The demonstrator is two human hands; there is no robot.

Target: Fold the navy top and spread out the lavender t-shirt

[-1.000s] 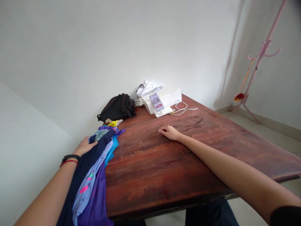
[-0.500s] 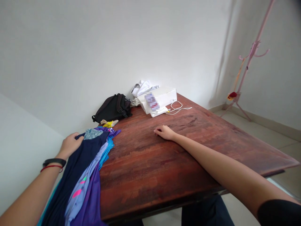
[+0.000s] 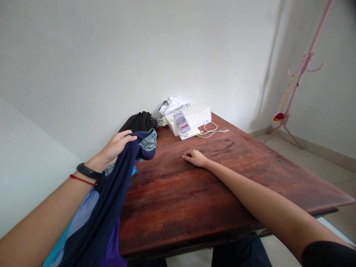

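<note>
My left hand point(image 3: 118, 145) is raised at the table's left edge, shut on a navy garment point(image 3: 116, 189) with a patterned teal lining point(image 3: 148, 142). The garment hangs down past my forearm. Under it, more cloth in periwinkle point(image 3: 83, 207) and purple point(image 3: 112, 243) lies in a heap, partly hidden. My right hand point(image 3: 196, 158) rests on the reddish-brown wooden table point(image 3: 191, 207), its fingers lightly curled and holding nothing. The nearest object to it is a white cable point(image 3: 214, 130), some way beyond the fingertips.
A black backpack point(image 3: 139, 122) sits at the table's far end, beside a white box point(image 3: 191, 118) with a blurred item point(image 3: 181, 122) on it. White cloth point(image 3: 172, 105) lies behind the box. A pink coat stand point(image 3: 302, 74) stands on the floor at right.
My left hand has lifted the navy garment up and away from the heap, toward the backpack, and the yellow item is no longer visible. My right hand has stayed nearly still.
</note>
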